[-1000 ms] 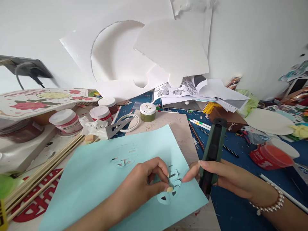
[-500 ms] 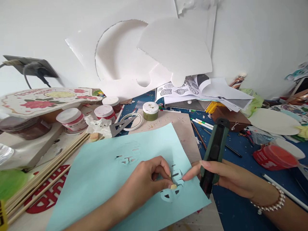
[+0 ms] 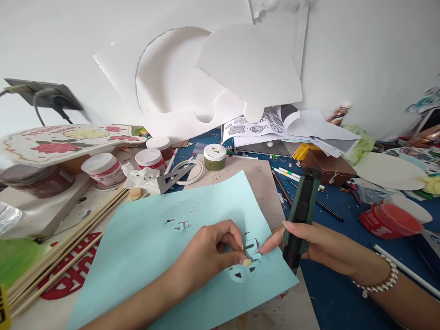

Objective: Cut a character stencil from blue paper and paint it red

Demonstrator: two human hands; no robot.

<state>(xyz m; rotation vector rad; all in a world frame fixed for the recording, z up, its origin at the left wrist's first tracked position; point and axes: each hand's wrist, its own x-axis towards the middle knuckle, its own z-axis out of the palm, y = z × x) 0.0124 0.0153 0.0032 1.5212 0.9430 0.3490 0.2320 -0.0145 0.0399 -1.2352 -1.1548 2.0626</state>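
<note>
A light blue sheet of paper with small cut-out shapes lies on a board. My left hand pinches at the cut part near the sheet's right side, thumb and index finger together over the cuts; what lies between the fingertips is too small to tell. In my right hand is a dark green and black utility knife, held upright. The index finger of that hand presses on the paper just right of the cuts. A second group of cuts shows left of centre.
Wooden sticks lie at the left, over a red cut-out. Behind the sheet are a green jar, a tape roll and a grey triangle ruler. A red tub stands right, near pens.
My right hand and the knife have shifted slightly left and up in view. The paper's right edge has also shifted slightly. My left hand keeps its pinch at almost the same place.
</note>
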